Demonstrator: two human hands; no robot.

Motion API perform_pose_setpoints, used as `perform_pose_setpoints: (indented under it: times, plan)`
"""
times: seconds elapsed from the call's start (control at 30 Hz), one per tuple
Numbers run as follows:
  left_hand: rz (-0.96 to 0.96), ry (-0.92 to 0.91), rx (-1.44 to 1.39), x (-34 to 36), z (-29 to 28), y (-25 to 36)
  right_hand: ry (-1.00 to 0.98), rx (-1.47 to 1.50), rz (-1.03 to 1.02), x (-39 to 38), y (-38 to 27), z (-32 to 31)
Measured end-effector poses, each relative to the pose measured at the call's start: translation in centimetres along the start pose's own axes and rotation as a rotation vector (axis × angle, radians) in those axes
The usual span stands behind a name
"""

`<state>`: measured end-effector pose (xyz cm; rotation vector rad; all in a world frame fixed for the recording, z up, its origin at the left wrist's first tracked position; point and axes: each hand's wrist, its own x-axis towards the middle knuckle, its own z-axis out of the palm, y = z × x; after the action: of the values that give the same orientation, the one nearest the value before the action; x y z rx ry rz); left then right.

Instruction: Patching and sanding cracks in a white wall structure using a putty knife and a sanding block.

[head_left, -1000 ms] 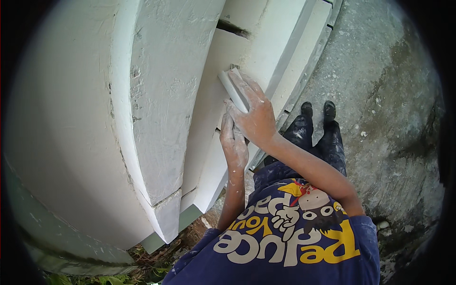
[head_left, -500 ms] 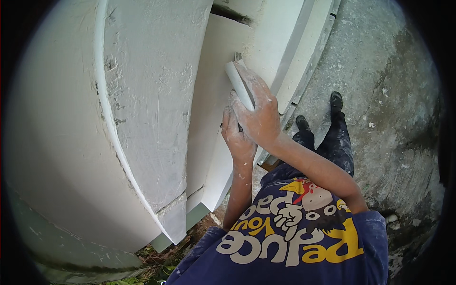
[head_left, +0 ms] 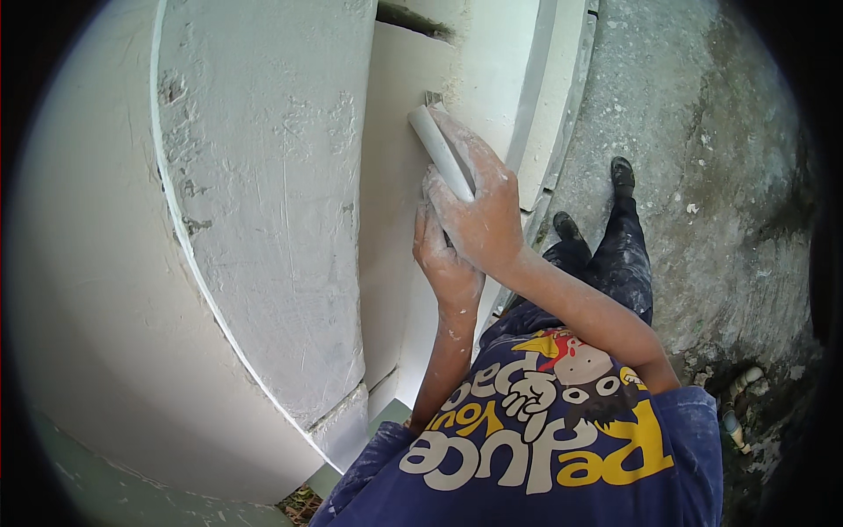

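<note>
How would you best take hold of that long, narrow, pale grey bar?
Probably by its lower end, coming from the lower right, as the dusty, bare right hand does. The long, narrow, pale grey bar slants up and left, and its slim lower end fits that hand's crook.

Pale elongated bar (head_left: pixel 441 154), slanted, in right grip (head_left: pixel 483 218)

Right fingers (head_left: pixel 475 151) around white bar (head_left: pixel 442 156), material unclear.
</note>
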<state>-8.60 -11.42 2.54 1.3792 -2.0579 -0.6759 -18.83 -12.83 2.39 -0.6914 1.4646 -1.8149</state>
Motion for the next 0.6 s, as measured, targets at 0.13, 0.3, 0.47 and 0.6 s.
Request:
perform_pose_setpoints:
  times: [0.13,0.3,0.47,0.6]
  plan:
    - [0.009,-0.048,0.059,0.9,-0.3,0.4,0.009,-0.056,-0.053,0.2,0.1,0.2]
    - [-0.052,-0.047,0.049,0.7,-0.7,1.0,-0.041,-0.015,0.021,0.6,-0.9,-0.4]
    - [-0.028,-0.025,0.086,0.3,-0.6,1.4,-0.017,-0.026,0.011,0.0,-0.3,-0.4]
    - [-0.084,-0.037,0.067,1.2,0.3,2.2,-0.003,0.050,0.030,0.9,-0.6,-0.7]
